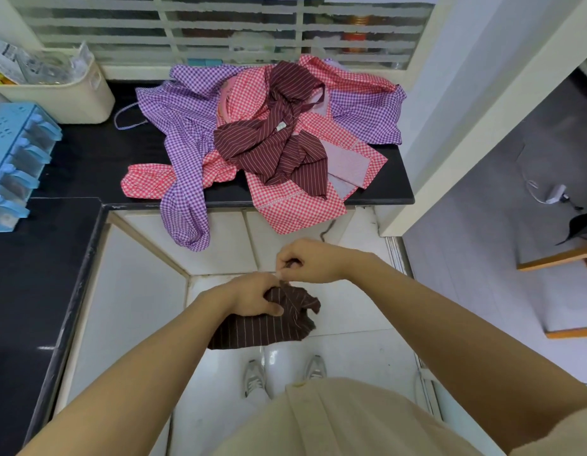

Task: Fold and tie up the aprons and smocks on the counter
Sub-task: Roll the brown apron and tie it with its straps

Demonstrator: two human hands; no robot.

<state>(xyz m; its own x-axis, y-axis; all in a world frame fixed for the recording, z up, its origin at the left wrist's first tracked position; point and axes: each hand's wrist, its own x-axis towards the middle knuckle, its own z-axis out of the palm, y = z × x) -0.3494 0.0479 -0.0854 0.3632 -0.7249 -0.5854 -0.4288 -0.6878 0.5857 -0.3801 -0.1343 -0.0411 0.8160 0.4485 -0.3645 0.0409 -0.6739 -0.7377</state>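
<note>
The striped bundle (262, 324), folded, is gripped under the left hand (255, 297). Just above, the right hand (305, 261) pinches what appears to be its tie. Beyond both hands, the pile (269, 143) on the counter (81, 153) remains unfolded.

The left hand (252, 299) covers the top of the folded brown striped apron (262, 330), so how its upper layers lie cannot be told. The apron tie (289, 264) pinched by the right hand (310, 261) is almost wholly buried in the fingers. In the pile, the purple gingham smock (183, 126) runs under the red gingham smock (295, 205) and the maroon striped apron (279, 149), its middle hidden. The blue drawer unit (12, 159) is cut by the left edge. Behind the frosted window (219, 28) an orange shape (359, 34) is only a blur.
</note>
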